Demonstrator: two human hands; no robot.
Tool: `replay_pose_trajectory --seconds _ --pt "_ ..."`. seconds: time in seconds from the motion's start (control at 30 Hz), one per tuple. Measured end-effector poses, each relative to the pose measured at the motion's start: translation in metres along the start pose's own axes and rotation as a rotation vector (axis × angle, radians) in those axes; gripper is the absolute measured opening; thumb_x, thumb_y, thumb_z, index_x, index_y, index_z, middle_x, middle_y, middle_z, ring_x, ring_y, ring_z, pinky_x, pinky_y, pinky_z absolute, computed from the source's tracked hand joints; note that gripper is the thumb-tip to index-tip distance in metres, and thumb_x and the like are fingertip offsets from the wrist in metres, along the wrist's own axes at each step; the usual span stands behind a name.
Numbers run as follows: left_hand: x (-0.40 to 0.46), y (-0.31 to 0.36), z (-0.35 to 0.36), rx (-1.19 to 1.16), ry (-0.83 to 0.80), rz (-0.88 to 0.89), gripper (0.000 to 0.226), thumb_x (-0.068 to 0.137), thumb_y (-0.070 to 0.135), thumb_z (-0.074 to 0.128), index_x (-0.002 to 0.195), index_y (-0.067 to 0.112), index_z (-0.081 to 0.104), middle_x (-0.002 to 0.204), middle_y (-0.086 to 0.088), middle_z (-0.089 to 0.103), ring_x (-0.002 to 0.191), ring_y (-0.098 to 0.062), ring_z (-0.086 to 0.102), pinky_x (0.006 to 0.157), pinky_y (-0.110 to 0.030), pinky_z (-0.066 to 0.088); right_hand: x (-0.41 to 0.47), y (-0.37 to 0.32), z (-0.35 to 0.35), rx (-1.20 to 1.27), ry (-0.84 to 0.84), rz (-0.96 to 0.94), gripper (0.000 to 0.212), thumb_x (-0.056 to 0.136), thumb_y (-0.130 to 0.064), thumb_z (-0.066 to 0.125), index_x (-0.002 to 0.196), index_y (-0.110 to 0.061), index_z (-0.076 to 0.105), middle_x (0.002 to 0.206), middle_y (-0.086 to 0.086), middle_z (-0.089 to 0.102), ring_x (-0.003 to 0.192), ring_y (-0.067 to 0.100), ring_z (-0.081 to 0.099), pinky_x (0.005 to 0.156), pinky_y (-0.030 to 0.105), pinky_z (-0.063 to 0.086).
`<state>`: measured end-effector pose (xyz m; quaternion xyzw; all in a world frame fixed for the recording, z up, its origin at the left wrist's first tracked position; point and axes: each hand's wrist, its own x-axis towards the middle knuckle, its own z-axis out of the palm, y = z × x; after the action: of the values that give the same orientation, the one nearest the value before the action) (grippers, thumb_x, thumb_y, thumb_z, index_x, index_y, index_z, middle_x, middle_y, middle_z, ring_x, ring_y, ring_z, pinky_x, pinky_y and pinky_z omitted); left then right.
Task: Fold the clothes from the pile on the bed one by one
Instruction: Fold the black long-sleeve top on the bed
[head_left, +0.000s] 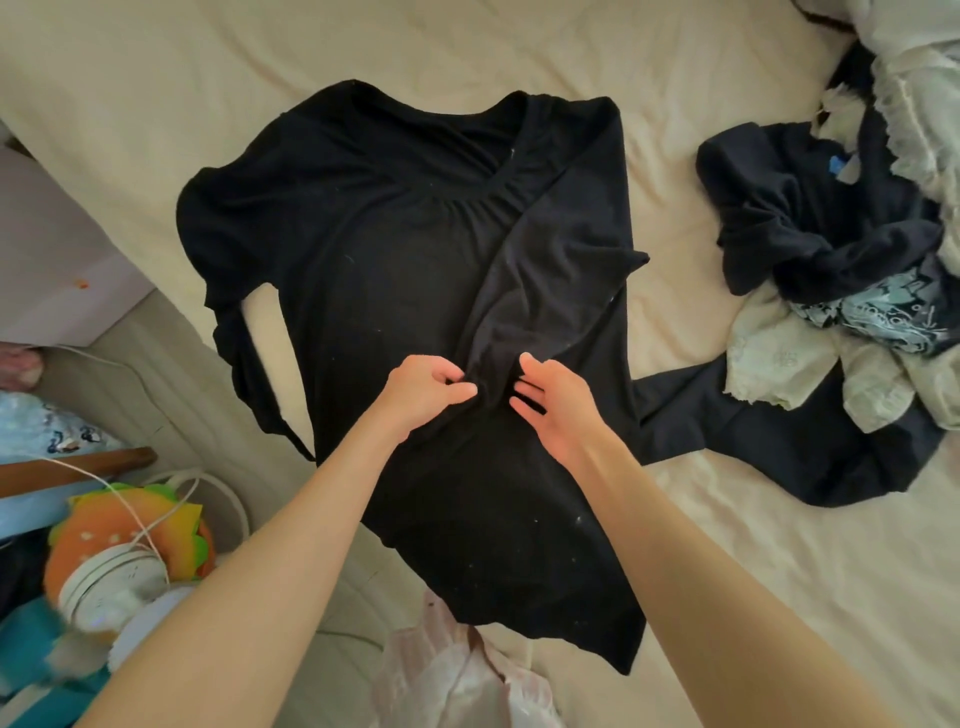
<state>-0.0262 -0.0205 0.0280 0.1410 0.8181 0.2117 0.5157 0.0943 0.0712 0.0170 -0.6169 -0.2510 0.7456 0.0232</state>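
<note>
- Both forearms reach forward over black top (363, 270), which lies flat on the cream bed (727, 545).
- left hand (421, 387): fingers curled, pinching sleeve end at mid-torso.
- right hand (553, 402): fingers straight, slightly spread, tips touching same folded-in sleeve (535, 280).
- clothes pile (852, 270) to the right, apart.

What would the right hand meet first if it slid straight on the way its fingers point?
The right hand points left, so it would probably first meet the bunched sleeve, then the left hand pinching it.
</note>
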Motion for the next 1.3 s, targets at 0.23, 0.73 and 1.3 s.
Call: replay_pose_trajectory --seconds 0.23,0.73,1.3 --pt "-0.006 -0.019 0.003 0.089 0.094 0.040 0.032 0.098 0.029 0.045 0.071 0.012 0.050 0.070 -0.002 0.048 0.065 -0.011 0.046 0.065 -0.022 0.038 -0.012 0.007 -0.009 0.122 0.084 -0.066 0.024 0.095 -0.006 0.055 0.113 0.008 0.047 0.115 0.016 0.059 0.105 0.027 0.060 0.099 0.040 0.047" --pt "-0.021 -0.043 -0.012 -0.132 0.228 0.064 0.021 0.096 0.021 0.049 0.113 0.013 0.058 0.106 -0.002 0.060 0.099 -0.014 0.056 0.078 -0.022 0.041 -0.019 0.028 0.000 -0.073 0.111 -0.070 0.004 0.093 -0.011 0.058 0.096 -0.012 0.060 0.111 0.005 0.065 0.104 0.021 0.063 0.097 0.037 0.049" --pt "-0.048 -0.100 -0.055 -0.117 -0.125 0.004 0.022 0.097 0.025 0.049 0.087 0.010 0.063 0.083 -0.003 0.063 0.082 -0.015 0.059 0.071 -0.025 0.049 -0.048 0.056 0.024 0.272 0.080 0.054 0.027 0.102 -0.020 0.040 0.124 -0.005 0.048 0.099 0.009 0.062 0.087 0.022 0.062 0.071 0.032 0.053"
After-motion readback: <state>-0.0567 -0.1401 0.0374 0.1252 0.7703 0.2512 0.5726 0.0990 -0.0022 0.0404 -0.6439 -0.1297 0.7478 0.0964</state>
